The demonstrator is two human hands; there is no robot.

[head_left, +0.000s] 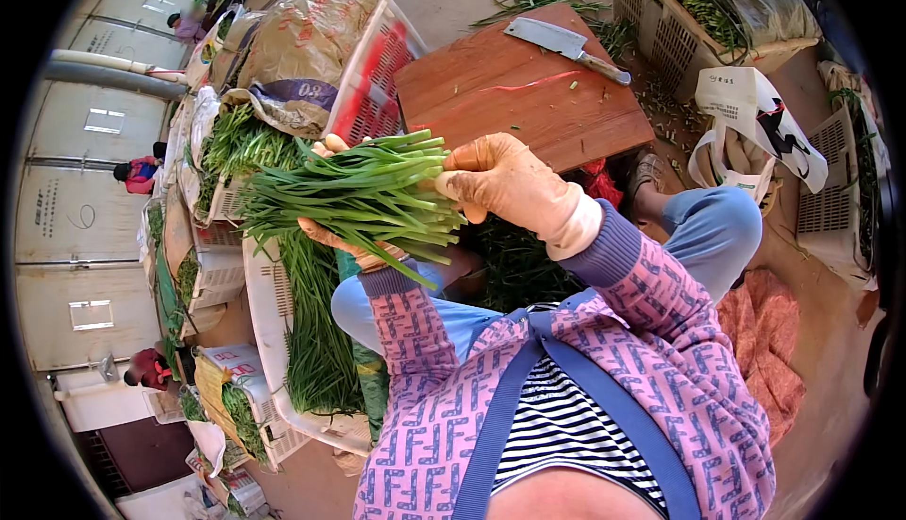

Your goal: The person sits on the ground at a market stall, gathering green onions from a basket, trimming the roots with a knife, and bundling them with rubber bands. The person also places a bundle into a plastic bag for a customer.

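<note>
A thick bunch of green garlic chives (354, 190) lies across my left hand (351, 246), its pale stem ends pointing right. The left fingers wrap round the bunch from below and behind, partly hidden by the leaves. My right hand (519, 190), in a stained thin glove, is closed in a pinch at the stem ends. Just beyond the hands stands a reddish-brown wooden board (510, 133). On its far side lies a cleaver (547, 37) with its handle toward the right.
A white plastic crate (274, 331) with more chives is at my left. Filled crates (382, 76) line the left side; another crate (670, 43) is at the far right. A white bag (755, 119) and a reddish sack (764, 341) lie right. Several people are at far left.
</note>
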